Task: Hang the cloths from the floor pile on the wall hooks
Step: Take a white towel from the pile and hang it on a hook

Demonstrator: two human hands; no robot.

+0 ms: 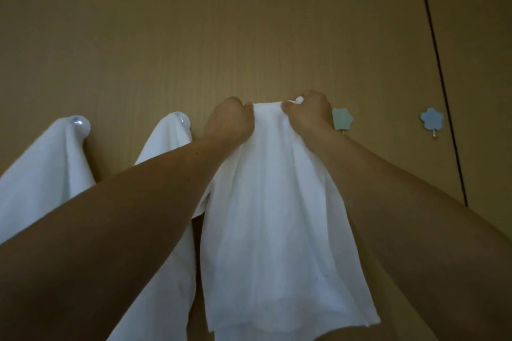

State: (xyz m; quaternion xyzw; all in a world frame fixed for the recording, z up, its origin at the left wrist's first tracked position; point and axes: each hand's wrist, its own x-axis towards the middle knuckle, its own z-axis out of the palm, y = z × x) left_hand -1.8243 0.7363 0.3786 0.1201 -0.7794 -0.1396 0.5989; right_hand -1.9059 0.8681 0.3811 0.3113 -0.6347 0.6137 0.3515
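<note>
Two hands are clamped on the top edge of a white cloth [266, 202], which is held up against the wall [249, 36]. The left hand [230, 119] is curled round one bunched end of that edge and the right hand [307, 113] pinches the other. The hands are set a little apart, with a short taut stretch of hem between them.

Below the hem the cloth hangs loose in soft folds, so it is judged to be light, thin and limp. No stiffness can be counted on, and it will sag wherever it is not supported. Little slip is expected from such a weave, and nothing about it looks fragile. Hold is best taken at the upper hem, near the middle, so that a small gathered part can be laid over a hook.

To the left, a far cloth [47, 171] and a near cloth [166, 144] are already draped from round hooks [80, 122]. To the right, a green hook [342, 118] and a blue hook [431, 118] stand bare. Whether a hook lies behind the held cloth cannot be told.
</note>
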